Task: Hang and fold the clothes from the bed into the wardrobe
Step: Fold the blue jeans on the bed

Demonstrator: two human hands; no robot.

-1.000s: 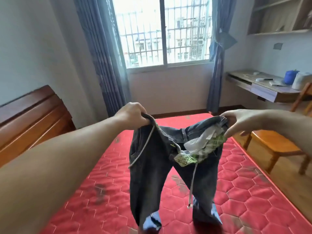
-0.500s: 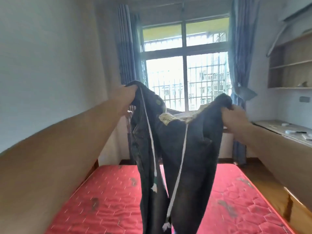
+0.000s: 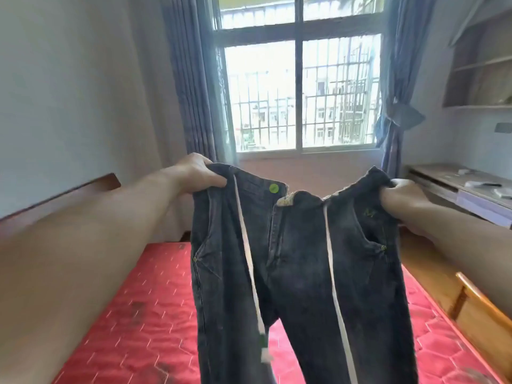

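Both arms reach straight out. The left hand [image 3: 198,173] grips the left end of the jeans' [image 3: 299,261] waist. The right hand [image 3: 399,196] grips the right end. The jeans hang spread out above the red bed [image 3: 138,314].

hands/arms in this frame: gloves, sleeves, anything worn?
Nothing worn that shows. The left hand and right hand are bare, no gloves. Both forearms are bare up to the frame edges, with no sleeve or cuff in view. No watch, band or ring is visible on the wrists or fingers, though motion blur softens fine detail.
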